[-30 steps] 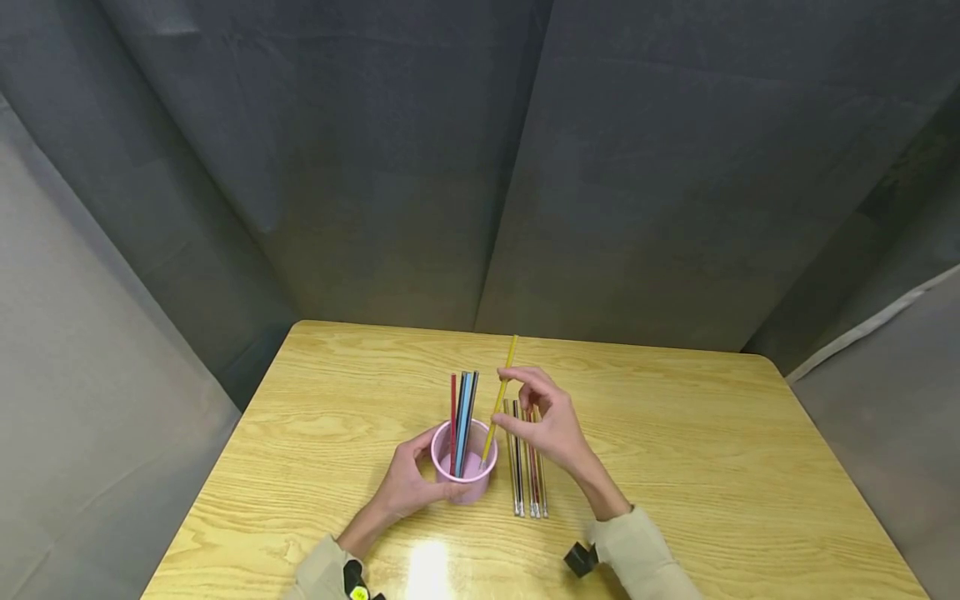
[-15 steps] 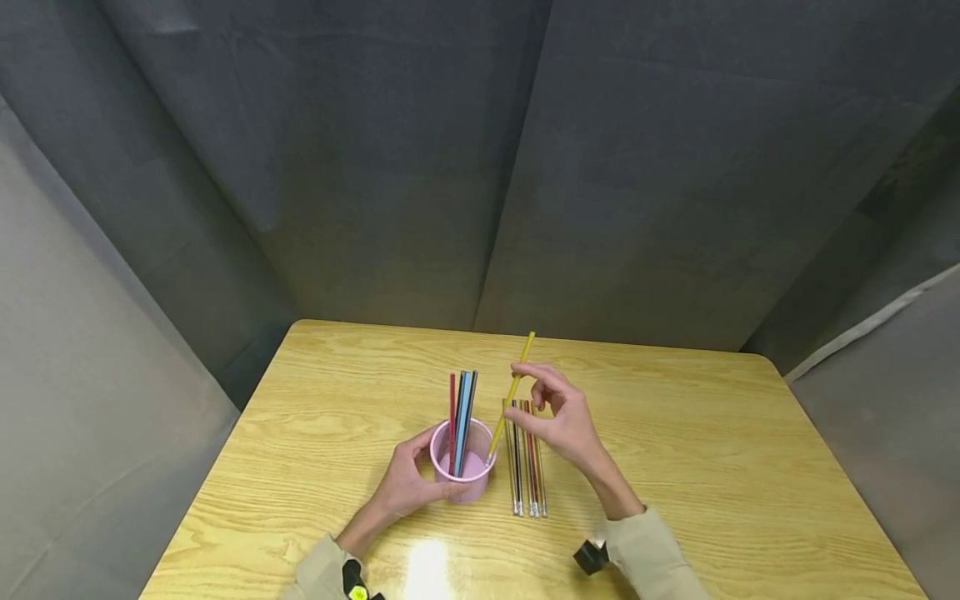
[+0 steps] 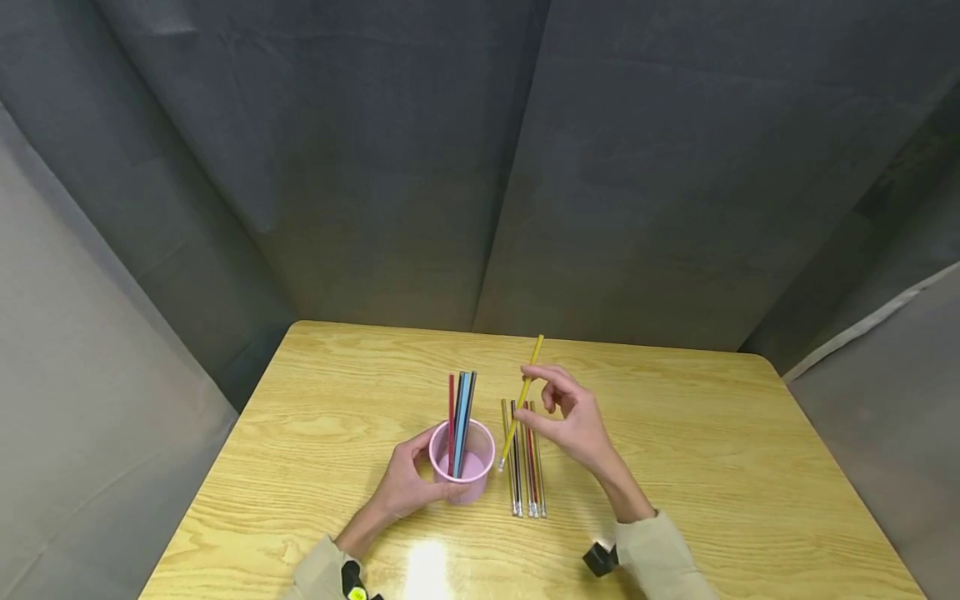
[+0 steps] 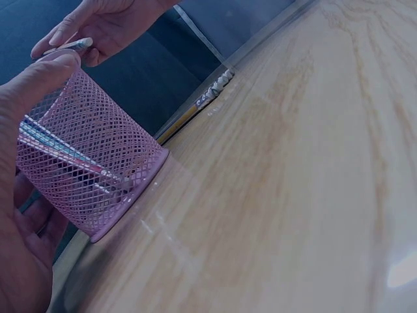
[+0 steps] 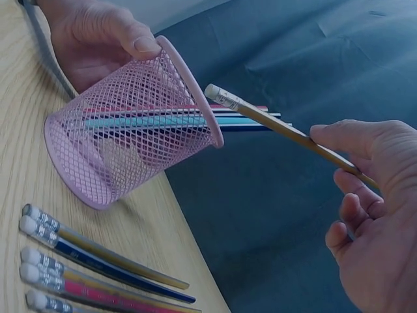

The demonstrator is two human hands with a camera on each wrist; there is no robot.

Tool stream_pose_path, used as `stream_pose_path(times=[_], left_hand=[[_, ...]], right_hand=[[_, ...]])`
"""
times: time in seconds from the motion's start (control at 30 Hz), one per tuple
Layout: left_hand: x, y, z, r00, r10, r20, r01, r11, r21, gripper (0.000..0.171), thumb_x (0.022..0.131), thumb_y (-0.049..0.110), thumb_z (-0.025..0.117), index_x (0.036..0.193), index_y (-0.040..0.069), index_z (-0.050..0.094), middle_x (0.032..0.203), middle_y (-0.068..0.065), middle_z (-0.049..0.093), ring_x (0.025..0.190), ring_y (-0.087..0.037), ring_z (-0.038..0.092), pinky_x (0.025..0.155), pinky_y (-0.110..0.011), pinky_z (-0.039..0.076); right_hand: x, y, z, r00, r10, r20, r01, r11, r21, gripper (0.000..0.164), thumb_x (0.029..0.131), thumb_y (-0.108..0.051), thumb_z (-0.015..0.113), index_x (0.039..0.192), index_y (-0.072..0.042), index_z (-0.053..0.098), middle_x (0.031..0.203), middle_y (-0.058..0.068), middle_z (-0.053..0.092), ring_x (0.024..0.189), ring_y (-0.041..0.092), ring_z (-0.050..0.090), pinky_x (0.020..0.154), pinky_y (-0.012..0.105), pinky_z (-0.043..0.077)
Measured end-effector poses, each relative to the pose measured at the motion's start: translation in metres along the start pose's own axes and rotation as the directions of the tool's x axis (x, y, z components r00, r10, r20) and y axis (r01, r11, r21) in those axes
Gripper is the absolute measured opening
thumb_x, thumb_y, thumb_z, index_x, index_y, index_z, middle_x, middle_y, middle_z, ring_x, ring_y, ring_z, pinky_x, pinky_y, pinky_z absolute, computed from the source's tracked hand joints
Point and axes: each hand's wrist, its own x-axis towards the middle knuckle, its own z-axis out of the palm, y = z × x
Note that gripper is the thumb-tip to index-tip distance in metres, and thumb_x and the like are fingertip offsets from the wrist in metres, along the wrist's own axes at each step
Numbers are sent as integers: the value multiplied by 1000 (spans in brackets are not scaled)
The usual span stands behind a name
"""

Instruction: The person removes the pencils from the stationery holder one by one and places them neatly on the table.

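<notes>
"Yellow pencil [image 3: 523,393]: location?"
"Head: right hand [image 3: 573,417] pinches it above the tabletop [image 3: 675,433], between side edges."
"Left wrist?"
"Left hand [image 4: 13,228] grips the mesh pencil cup [image 4: 98,137]."
"Right wrist?"
"Eraser [image 5: 213,91] beside cup rim [image 5: 193,79]; apparently mid-transfer. Next move calls for rim clearance."

Yellow it is on my pencil [image 5: 280,126], silver at the band [image 5: 229,100] and white on the eraser [image 5: 213,91], and here's pink for me on the cup [image 5: 85,171], criss-crossed in open mesh, its pencils showing red [image 3: 452,417], light blue [image 3: 462,418] and near-black [image 3: 470,400]. Down on the honey-toned tabletop [image 3: 712,450], wavy with wood grain, I'm seeing gold, navy and crimson across the row of pencils [image 5: 117,267]. My sleeves [image 3: 660,550] come in plain beige, against dark grey curtain [image 3: 375,167] and paler grey cloth [image 3: 90,333].
</notes>
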Motion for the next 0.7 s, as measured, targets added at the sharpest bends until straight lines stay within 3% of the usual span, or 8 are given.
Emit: stream_pose_path(times=[0.2,0.5,0.7], left_hand=[[0,1,0,1000,0,-3,0,1000,-5,84,71,10,95,146,3,57,136,-15,68,124,-37,64,110,-32,50],[0,2,0,1000,-6,-7,6,1000,-7,83,71,8,94,146,3,58,136,-15,68,123,-38,64,109,-32,50],[0,3,0,1000,-14,-3,14,1000,-9,84,71,8,94,146,2,57,136,-16,68,123,-39,63,109,-32,50]], right_hand=[[-5,2,-5,1000,22,10,-22,1000,-5,60,77,14,84,133,2,65,116,7,61,74,38,41,61,40,38],[-13,10,-12,996,63,59,-61,997,-41,59,79,6,87,134,-2,65,110,11,57,74,30,44,61,27,41],[-18,16,-17,993,81,81,-77,995,-59,59,80,1,88,134,-4,66,93,18,52,74,29,44,59,35,41]])
